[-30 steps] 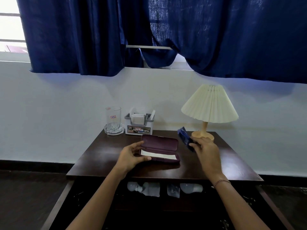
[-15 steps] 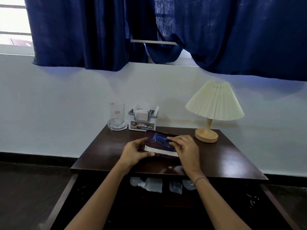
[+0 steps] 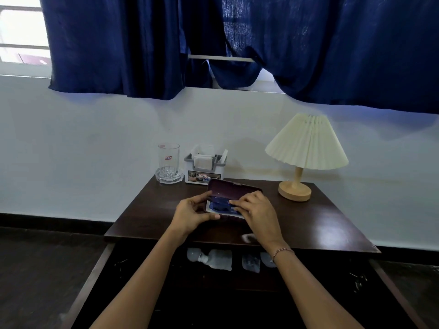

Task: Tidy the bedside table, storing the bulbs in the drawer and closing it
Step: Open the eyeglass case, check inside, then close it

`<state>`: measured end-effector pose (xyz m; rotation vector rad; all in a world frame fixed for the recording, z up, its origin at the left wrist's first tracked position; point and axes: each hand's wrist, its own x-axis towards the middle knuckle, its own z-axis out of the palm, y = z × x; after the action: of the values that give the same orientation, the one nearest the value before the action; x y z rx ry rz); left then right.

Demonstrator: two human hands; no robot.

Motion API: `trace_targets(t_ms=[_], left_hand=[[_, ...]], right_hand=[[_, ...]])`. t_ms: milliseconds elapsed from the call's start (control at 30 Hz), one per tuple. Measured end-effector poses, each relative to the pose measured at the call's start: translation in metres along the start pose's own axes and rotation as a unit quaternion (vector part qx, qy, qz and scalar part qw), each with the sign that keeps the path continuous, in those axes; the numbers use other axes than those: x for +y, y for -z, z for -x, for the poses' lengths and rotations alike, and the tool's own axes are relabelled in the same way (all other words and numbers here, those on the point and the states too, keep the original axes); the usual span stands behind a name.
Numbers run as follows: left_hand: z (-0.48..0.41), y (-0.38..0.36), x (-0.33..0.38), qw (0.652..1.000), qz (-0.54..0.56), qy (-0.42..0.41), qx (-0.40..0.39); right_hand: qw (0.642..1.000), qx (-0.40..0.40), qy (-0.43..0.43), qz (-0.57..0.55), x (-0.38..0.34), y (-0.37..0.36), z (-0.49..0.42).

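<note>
Bulbs (image 3: 197, 255): we note several pale, whitish shapes in a row at the back of the open drawer (image 3: 213, 305), just under the front edge of the bedside table (image 3: 320, 224).
- The leftmost shows a round globe and a narrow neck. It lies on its side against a crumpled translucent wrapper (image 3: 221, 260).
- The shapes to its right are blurred, so we cannot make out their form. The farthest is partly hidden behind the right wrist.
- The drawer interior is dark.

Left hand (image 3: 192, 214): the thumb and fingers curl round the left end of a maroon case (image 3: 234, 188). The case sits open on the tabletop with its lid raised toward the wall.

Right hand (image 3: 259, 210): the fingers bend over the right end of the case, with the tips on a blue object (image 3: 219, 206) lying in the lower half. We cannot tell whether they pinch it or only press on it.

Back of the table, left to right:
- a clear glass (image 3: 168, 162)
- just beside it, a white organiser box (image 3: 205, 170)
- well apart from both, a lamp (image 3: 306, 148) with a pleated cream shade on a wooden base

Dark blue curtains (image 3: 308, 43) hang above.
</note>
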<state>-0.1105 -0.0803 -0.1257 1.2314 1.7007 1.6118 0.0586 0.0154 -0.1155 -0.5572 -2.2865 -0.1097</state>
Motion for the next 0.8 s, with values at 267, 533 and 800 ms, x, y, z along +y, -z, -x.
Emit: trace_targets(t_ms=[267,533,800], left_hand=[[0.0013,0.0004,0.0011,1.0,0.009,0.005,0.0],[0.0034,0.0002,0.0024,1.0,0.016,0.001,0.002],[0.0039,0.0001,0.0027,0.999,0.034,0.002,0.003]], right_hand=[[0.999,0.001,0.044,0.027,0.0016,-0.0055,0.0006],[0.998,-0.002,0.055,0.033,-0.0011,-0.0034,0.0016],[0.998,-0.012,0.061,0.024,0.0002,-0.0057,0.003]])
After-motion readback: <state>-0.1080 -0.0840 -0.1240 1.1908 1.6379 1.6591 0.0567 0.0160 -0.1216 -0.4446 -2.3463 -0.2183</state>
